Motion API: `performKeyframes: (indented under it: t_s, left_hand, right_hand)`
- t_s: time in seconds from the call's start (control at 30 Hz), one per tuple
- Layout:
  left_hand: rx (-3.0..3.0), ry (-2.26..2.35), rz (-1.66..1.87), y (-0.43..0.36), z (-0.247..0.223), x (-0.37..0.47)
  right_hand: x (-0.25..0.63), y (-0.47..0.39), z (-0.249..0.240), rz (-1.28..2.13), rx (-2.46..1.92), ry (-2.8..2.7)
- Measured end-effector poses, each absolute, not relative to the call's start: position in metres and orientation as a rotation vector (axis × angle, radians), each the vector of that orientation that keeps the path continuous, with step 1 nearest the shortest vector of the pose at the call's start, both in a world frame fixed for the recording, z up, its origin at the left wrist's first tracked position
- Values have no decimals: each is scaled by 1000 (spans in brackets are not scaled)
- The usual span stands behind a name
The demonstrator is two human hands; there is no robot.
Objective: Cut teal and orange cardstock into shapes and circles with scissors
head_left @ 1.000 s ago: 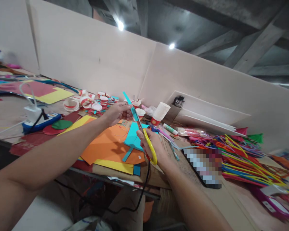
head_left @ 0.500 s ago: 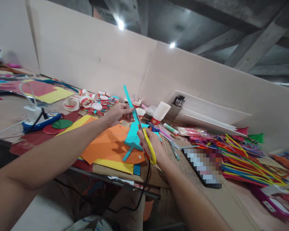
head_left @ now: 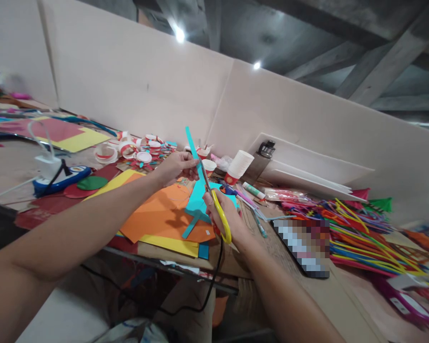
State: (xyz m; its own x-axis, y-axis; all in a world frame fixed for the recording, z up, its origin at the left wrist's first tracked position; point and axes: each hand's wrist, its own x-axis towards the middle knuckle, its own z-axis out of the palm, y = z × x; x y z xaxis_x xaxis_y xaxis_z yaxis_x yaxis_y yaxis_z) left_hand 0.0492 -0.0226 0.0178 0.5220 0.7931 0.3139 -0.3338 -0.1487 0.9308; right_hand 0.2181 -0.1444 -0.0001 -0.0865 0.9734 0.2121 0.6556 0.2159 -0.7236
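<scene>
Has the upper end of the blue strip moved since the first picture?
Yes, upward: that end of the blue strip now stands higher against the white wall panel.

Arms (head_left: 89,231) outstretched — bare, left hand (head_left: 177,168) pinching, right hand (head_left: 233,215) curled

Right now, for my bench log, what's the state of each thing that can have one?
Left bare hand, closed on the turquoise paper strip
Right bare hand, closed around the yellow-handled metal scissors
Scissors, blades at the strip, opening unclear
Strip, slanting upward
Red-and-white paper cup stack, nested
White-and-green glue stick, lying down
Orange paper sheet, flat
White plastic plug, seemingly seated in the blue plastic socket bar
Round ceiling lamps, lit
</scene>
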Motion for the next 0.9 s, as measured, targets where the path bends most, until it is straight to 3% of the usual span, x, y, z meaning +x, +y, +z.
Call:
performKeyframes:
  t_s: [0.9]
  left_hand:
    - [1386,452,971,-29,19,53]
  right_hand:
    - [218,-143,-1,593,-1546,-1780]
